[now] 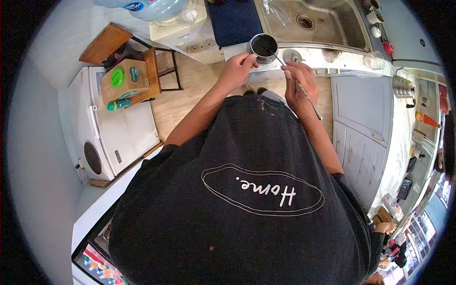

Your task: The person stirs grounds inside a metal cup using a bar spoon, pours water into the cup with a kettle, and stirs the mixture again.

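Note:
A metal cup (256, 43) with dark liquid stands at the edge of the white counter (232, 51), beside the sink. My left hand (239, 70) is closed at the near side of the cup, thumb and fingers pinched at its rim or handle; the exact grip is partly hidden. A long thin metal spoon (306, 94) slants from inside the cup toward me, its lower end in the dark liquid. Around its shaft, my right hand (300, 85) has its fingers closed. Just right of the cup lies a round metal lid (291, 56).
Beyond the counter is a steel sink (332, 35), with a dark cloth (235, 23) to its left. A water dispenser (190, 40) stands left of that. Further left, a wooden chair (152, 71) bears a cardboard box (137, 78). Another person's hand (385, 228) shows at lower right.

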Motion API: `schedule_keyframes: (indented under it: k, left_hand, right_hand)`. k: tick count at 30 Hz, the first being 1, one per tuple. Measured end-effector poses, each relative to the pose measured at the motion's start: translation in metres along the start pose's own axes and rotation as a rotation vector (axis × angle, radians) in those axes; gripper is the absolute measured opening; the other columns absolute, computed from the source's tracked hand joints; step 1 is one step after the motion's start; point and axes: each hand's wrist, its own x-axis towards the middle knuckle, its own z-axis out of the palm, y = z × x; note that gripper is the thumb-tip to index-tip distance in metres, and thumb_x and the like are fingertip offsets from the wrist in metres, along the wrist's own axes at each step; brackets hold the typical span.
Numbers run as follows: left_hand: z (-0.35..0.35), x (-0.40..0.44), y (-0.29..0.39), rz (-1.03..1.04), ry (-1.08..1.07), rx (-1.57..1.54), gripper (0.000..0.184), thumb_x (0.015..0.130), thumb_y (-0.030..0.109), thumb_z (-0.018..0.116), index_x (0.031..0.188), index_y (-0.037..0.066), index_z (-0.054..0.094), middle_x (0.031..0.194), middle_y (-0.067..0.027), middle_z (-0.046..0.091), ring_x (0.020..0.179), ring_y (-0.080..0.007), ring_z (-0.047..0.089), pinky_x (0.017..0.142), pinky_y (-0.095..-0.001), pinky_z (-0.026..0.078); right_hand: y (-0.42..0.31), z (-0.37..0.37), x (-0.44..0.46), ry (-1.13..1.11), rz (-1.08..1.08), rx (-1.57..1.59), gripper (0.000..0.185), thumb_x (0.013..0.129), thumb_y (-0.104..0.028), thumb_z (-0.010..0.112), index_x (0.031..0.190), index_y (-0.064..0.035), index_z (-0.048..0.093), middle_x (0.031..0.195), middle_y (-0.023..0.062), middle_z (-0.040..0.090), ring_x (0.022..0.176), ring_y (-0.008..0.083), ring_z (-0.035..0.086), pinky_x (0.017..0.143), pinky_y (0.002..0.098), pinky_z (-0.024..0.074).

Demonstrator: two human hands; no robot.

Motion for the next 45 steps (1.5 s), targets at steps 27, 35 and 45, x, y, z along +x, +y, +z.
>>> schedule_keyframes:
  k: [27, 35, 45]
  left_hand:
    - [0.002, -0.003, 0.009, -0.043, 0.004, -0.087, 0.039, 0.103, 0.031, 0.053, 0.089, -0.002, 0.070, 0.084, -0.0100, 0.071, 0.082, -0.0178, 0.066, 0.080, -0.0326, 0.051]
    - [0.003, -0.003, 0.010, -0.051, 0.020, -0.067, 0.039, 0.103, 0.030, 0.053, 0.089, -0.002, 0.070, 0.084, -0.0098, 0.072, 0.081, -0.0173, 0.067, 0.079, -0.0323, 0.052]
    - [0.005, -0.008, 0.019, -0.048, 0.027, -0.083, 0.038, 0.103, 0.029, 0.054, 0.089, -0.002, 0.070, 0.085, -0.0101, 0.071, 0.083, -0.0171, 0.066, 0.080, -0.0318, 0.051]
  right_hand:
    - [-0.001, -0.003, -0.001, 0.009, 0.027, -0.004, 0.007, 0.090, -0.002, 0.068, 0.097, -0.0038, 0.066, 0.098, 0.0114, 0.073, 0.104, 0.0288, 0.070, 0.093, 0.0439, 0.0510]
    - [-0.001, -0.005, -0.003, -0.014, 0.052, 0.008, 0.010, 0.094, -0.003, 0.064, 0.101, -0.0049, 0.071, 0.109, 0.0148, 0.073, 0.103, 0.0328, 0.068, 0.091, 0.0403, 0.0521]
    - [0.000, -0.003, -0.002, 0.001, 0.046, 0.017, 0.008, 0.091, -0.002, 0.066, 0.098, -0.0045, 0.068, 0.103, 0.0132, 0.072, 0.104, 0.0307, 0.069, 0.092, 0.0414, 0.0514]
